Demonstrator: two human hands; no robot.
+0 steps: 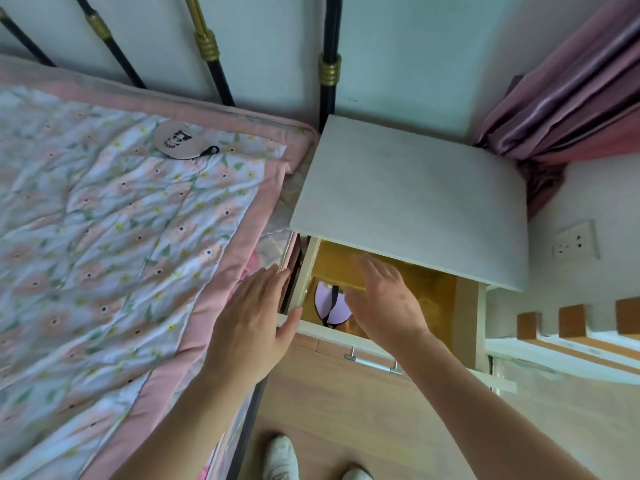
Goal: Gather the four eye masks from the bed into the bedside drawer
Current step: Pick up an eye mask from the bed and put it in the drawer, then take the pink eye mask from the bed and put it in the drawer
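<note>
The bedside drawer (346,336) stands pulled out under the white nightstand top, its inside yellow-brown. A lilac eye mask (325,303) with a black strap lies in the drawer's left part. My right hand (384,299) hovers over the drawer with fingers spread, holding nothing, just right of that mask. My left hand (252,320) is flat and open at the bed's edge, its thumb touching the drawer's front left corner. One beige eye mask (176,140) with a black cat print lies on the bed near the headboard. No other masks show.
The floral quilt (114,237) with pink border covers the bed on the left. The white nightstand top (412,206) overhangs the drawer. A black and gold metal headboard (329,67) stands behind. Pink curtains (571,98) hang right. My white shoes (280,459) are on the wooden floor.
</note>
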